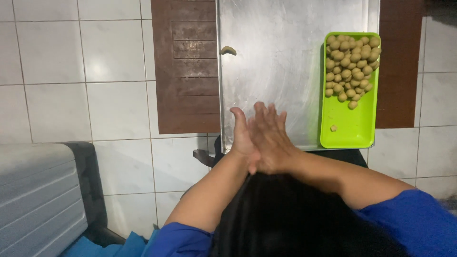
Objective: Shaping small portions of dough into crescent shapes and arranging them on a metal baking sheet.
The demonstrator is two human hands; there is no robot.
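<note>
White floor tiles surround a steel tray [285, 71]. Over its near edge, the right hand [271, 138] lies flat on the left hand [242, 135], palms pressed together; anything between them is hidden. A green tray [354, 128] of dough balls [351, 64] sits right; one curved piece [228, 50] lies far left.

Grey ribbed case [38, 195] bottom left, white tile floor [71, 71], brown wood panel [185, 66].

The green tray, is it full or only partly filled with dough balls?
Partly filled. The dough balls crowd the far end of the green tray; its near end is bare except for one small crumb.
</note>
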